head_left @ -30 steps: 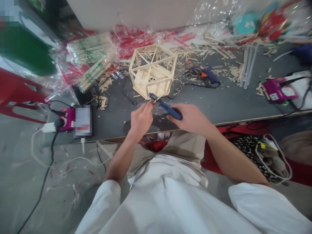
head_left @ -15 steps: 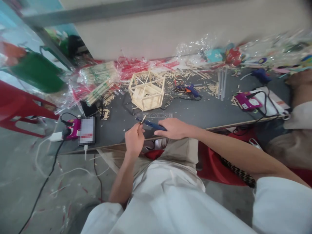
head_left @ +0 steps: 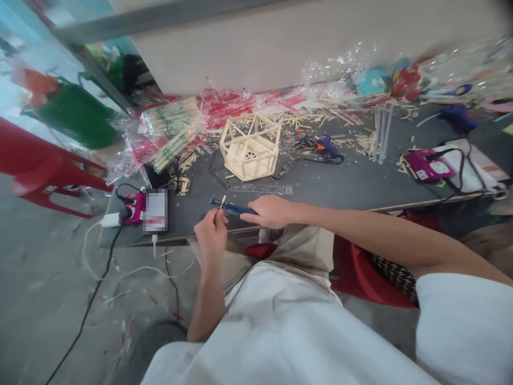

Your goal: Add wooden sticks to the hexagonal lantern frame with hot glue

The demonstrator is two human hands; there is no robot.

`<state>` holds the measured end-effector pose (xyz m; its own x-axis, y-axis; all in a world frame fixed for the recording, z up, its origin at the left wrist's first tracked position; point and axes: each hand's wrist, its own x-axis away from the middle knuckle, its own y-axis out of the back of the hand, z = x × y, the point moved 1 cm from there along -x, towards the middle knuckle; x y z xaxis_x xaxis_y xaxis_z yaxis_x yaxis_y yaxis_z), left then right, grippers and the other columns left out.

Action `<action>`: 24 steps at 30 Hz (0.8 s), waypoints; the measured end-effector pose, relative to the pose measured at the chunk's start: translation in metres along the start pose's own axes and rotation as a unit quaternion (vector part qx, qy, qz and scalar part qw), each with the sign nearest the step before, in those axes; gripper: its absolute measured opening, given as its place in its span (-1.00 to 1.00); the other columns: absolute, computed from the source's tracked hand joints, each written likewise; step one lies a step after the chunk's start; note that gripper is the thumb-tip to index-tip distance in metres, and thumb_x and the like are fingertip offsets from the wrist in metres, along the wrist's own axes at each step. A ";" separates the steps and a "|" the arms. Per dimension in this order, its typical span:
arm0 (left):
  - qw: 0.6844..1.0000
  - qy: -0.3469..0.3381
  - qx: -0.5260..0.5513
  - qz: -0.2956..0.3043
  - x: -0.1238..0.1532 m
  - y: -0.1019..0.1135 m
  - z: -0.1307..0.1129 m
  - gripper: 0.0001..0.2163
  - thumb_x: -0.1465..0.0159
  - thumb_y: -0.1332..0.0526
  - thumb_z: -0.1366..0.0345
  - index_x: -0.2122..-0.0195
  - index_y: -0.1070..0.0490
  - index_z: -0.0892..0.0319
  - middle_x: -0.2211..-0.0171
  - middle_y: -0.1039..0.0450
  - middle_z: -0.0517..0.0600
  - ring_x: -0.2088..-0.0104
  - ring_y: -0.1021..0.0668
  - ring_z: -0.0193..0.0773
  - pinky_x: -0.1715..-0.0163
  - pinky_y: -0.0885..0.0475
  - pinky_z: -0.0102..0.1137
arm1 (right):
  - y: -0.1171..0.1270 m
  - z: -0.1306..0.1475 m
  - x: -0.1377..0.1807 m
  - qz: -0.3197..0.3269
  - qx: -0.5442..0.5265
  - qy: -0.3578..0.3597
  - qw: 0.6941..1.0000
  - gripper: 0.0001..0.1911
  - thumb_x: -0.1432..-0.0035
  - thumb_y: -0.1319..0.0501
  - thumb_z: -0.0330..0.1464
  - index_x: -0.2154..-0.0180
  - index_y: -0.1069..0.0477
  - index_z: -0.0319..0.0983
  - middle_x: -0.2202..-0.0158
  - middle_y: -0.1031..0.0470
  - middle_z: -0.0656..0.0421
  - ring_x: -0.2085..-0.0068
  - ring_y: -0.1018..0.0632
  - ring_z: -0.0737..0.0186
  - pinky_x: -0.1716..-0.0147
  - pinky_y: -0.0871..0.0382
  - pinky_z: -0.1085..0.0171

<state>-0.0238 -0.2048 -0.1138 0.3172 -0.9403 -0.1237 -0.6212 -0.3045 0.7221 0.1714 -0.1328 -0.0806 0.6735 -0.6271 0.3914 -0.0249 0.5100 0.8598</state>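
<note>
Pinched upright in my left hand [head_left: 211, 233] is a short wooden stick [head_left: 223, 200]. My right hand [head_left: 270, 212] is closed around a slim blue tool that looks like a utility knife [head_left: 236, 207]. The knife's far end crosses the stick just above my left fingertips; whether a blade is out is too small to tell. Beyond my hands a clear ruler [head_left: 262, 189] lies flat on the grey table [head_left: 336, 187]. Behind it stands a many-sided frame of wooden sticks [head_left: 251, 149], touched by neither hand.
Right of the frame lies a blue glue gun [head_left: 326, 147], with clear glue sticks [head_left: 382, 133] farther right. Loose stick pieces and packs of sticks [head_left: 172, 117] line the back. A phone [head_left: 155, 213] and purple power strip [head_left: 136, 207] sit at left. Red stool [head_left: 52, 166] beside the table.
My view has swung a little left, so the table's things appear farther right. Both hands have moved slightly left relative to the ruler, still holding the stick and the knife.
</note>
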 end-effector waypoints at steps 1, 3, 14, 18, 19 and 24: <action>1.000 0.004 -0.002 -0.003 0.000 0.001 0.001 -0.73 -0.42 -0.15 0.24 0.40 -0.52 0.13 0.49 -0.59 -0.03 0.47 -0.57 -0.26 0.30 -0.36 -0.43 | 0.001 0.001 -0.002 -0.001 0.000 0.004 1.000 -0.25 -0.52 0.16 0.09 0.03 -0.58 -0.32 0.07 -0.68 -0.14 0.06 -0.69 -0.12 0.24 -0.34 0.18; 1.000 0.011 -0.004 -0.004 0.000 0.003 0.005 -0.73 -0.42 -0.15 0.23 0.40 -0.53 0.13 0.50 -0.59 -0.03 0.48 -0.56 -0.26 0.31 -0.36 -0.43 | 0.002 0.004 -0.005 0.000 0.002 0.008 1.000 -0.25 -0.52 0.15 0.09 0.01 -0.58 -0.33 0.06 -0.68 -0.16 0.05 -0.69 -0.12 0.22 -0.36 0.18; 1.000 0.021 0.004 -0.017 -0.024 -0.012 0.018 -0.75 -0.43 -0.15 0.24 0.32 -0.58 0.14 0.49 -0.61 -0.05 0.49 -0.57 -0.28 0.34 -0.37 -0.45 | 0.010 -0.006 -0.030 0.007 -0.004 0.013 1.000 -0.31 -0.52 0.10 0.05 0.08 -0.58 -0.33 0.09 -0.68 -0.19 0.06 -0.70 -0.13 0.23 -0.36 0.18; 1.000 0.019 0.003 -0.021 -0.029 -0.019 0.021 -0.74 -0.45 -0.14 0.22 0.27 -0.59 0.15 0.47 -0.62 -0.03 0.48 -0.57 -0.28 0.32 -0.39 -0.46 | 0.010 -0.009 -0.029 -0.009 -0.047 -0.005 0.999 -0.43 -0.53 0.05 0.03 -0.11 -0.46 -0.27 0.03 -0.67 -0.11 0.07 -0.69 -0.13 0.25 -0.32 0.19; 1.000 0.019 0.002 -0.019 -0.030 -0.019 0.021 -0.74 -0.45 -0.14 0.22 0.27 -0.60 0.15 0.48 -0.61 -0.03 0.49 -0.57 -0.28 0.33 -0.39 -0.46 | 0.010 -0.009 -0.028 -0.013 -0.062 -0.009 0.998 -0.45 -0.54 0.03 0.01 -0.15 -0.43 -0.25 0.01 -0.67 -0.09 0.05 -0.68 -0.12 0.24 -0.32 0.20; 1.000 0.013 0.003 -0.010 -0.029 -0.020 0.012 -0.72 -0.45 -0.15 0.21 0.30 -0.60 0.16 0.50 -0.59 -0.04 0.52 -0.54 -0.30 0.34 -0.38 -0.47 | 0.005 -0.010 -0.019 -0.035 -0.168 -0.004 0.985 -0.59 -0.54 -0.07 -0.11 -0.08 -0.47 -0.28 -0.06 -0.63 -0.07 -0.05 -0.63 -0.01 0.11 -0.33 0.25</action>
<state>-0.0289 -0.1728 -0.1328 0.3481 -0.9296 -0.1210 -0.6181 -0.3246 0.7160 0.1660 -0.1120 -0.0871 0.6594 -0.6713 0.3385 0.2675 0.6303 0.7288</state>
